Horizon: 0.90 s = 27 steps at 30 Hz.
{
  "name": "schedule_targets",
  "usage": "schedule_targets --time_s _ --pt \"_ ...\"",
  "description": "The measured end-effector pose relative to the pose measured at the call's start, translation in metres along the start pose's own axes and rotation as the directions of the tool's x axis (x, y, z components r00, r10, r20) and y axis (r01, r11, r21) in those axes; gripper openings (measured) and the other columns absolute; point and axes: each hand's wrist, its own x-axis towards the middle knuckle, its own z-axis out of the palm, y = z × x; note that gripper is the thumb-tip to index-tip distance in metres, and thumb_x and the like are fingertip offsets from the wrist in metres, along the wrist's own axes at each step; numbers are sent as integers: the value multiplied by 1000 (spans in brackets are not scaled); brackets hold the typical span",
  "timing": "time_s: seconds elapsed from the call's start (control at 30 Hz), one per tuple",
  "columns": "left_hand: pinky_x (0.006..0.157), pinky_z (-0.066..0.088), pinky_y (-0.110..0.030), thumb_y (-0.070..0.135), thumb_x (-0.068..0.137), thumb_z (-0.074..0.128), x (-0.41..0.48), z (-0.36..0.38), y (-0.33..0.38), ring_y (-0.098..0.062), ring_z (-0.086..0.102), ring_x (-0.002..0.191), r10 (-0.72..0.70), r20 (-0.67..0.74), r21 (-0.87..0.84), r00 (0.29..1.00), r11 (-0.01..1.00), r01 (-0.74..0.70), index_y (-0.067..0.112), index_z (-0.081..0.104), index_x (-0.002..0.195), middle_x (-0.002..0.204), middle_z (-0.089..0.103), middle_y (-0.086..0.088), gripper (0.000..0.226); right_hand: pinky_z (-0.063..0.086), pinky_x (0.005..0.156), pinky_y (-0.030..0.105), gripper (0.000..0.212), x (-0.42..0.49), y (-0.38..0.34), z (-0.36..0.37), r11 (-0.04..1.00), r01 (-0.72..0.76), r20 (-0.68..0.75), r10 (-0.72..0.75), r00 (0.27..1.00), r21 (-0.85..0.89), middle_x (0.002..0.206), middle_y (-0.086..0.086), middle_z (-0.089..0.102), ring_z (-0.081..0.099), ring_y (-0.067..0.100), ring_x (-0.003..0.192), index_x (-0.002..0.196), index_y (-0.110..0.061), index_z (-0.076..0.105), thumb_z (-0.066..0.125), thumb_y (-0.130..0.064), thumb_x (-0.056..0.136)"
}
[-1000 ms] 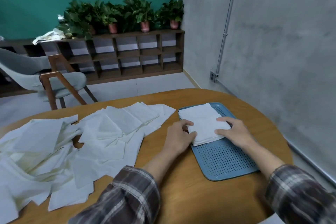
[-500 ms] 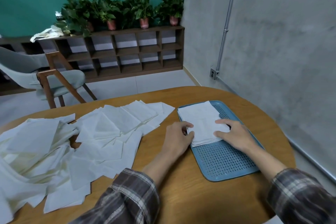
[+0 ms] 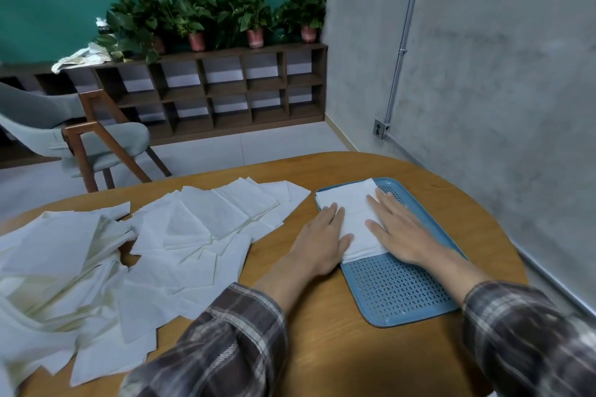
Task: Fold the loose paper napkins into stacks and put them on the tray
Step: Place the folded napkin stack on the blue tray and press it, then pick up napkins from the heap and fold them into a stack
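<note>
We see a smooth, faintly glossy wooden desk (image 3: 338,348), a blue perforated plastic tray (image 3: 400,293), soft matt paper napkins (image 3: 206,222), plaid cloth sleeves (image 3: 232,342) and a rough concrete-like wall (image 3: 500,74).

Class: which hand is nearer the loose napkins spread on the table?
Left. The left hand lies at the left edge of the tray, just right of the loose napkins; the right hand lies farther right, on the folded stack.

Legible text, labels, brands, numbers, signs: none. Paper napkins (image 3: 206,222), blue tray (image 3: 400,293), plant pots (image 3: 255,38) and wall socket box (image 3: 378,129) carry no readable markings.
</note>
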Motion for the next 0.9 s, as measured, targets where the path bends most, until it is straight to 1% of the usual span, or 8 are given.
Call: schedule_targets --time_s 0.07,0.17,0.33,0.47,0.6,0.73,0.8,0.9 --pt "132 7 -44 47 114 26 0 4 -3 -17 -5 163 -11 50 32 999 999 10 15 1 169 177 -7 -2 68 -3 130 40 64 2 1 5 1000 -20 64 21 998 -18 174 -6 -16 -14 14 161 168 -28 -2 21 -50 113" --pt "130 4 -45 50 114 20 0 9 -7 -14 -10 162 -14 56 65 998 998 10 18 -2 169 176 -11 2 68 -6 129 40 63 1 2 13 999 -30 63 32 997 -36 173 -8 -20 -17 12 160 167 -30 -7 15 -51 112" --pt "131 4 -46 50 114 17 2 12 -8 -14 -12 162 -18 70 93 997 996 11 18 -5 168 175 -14 2 67 -4 131 43 62 3 2 20 998 -31 44 33 998 -56 173 -8 -20 -17 12 160 167 -30 -7 14 -49 113" --pt "131 5 -47 49 114 16 4 11 -3 -15 -13 162 -33 85 111 996 994 24 18 -7 168 175 -15 2 66 -5 129 41 62 4 4 17 998 -28 61 32 998 -65 173 -7 -20 -16 12 161 167 -30 -7 13 -50 112" --pt "132 5 -46 49 114 20 -1 5 0 -17 -10 163 -46 56 29 997 999 44 21 -4 169 176 -13 -2 66 -4 129 42 64 5 1 3 997 -17 90 24 996 -73 175 -4 -16 -13 13 162 168 -31 -1 20 -52 112" --pt "132 10 -45 48 112 33 -18 -10 -7 -22 1 163 -37 -62 -25 997 999 35 29 1 169 177 0 -6 68 5 129 39 61 -4 -23 -10 999 29 -61 -32 998 -40 177 -3 3 2 16 163 168 -29 20 32 -51 112" --pt "130 19 -44 48 111 39 -30 -14 -16 -24 13 161 -40 -111 -41 993 999 35 27 8 169 175 14 -5 69 11 128 37 58 -7 -42 -10 996 80 -104 -83 991 -26 175 -4 15 11 17 162 165 -30 30 37 -50 111" --pt "121 34 -46 45 108 48 -51 -24 -31 -26 33 151 -59 -172 -48 983 998 51 25 23 165 166 33 -4 65 21 124 37 54 -6 -68 -2 990 139 -114 -137 984 10 170 -3 29 23 18 157 161 -30 38 44 -46 110"
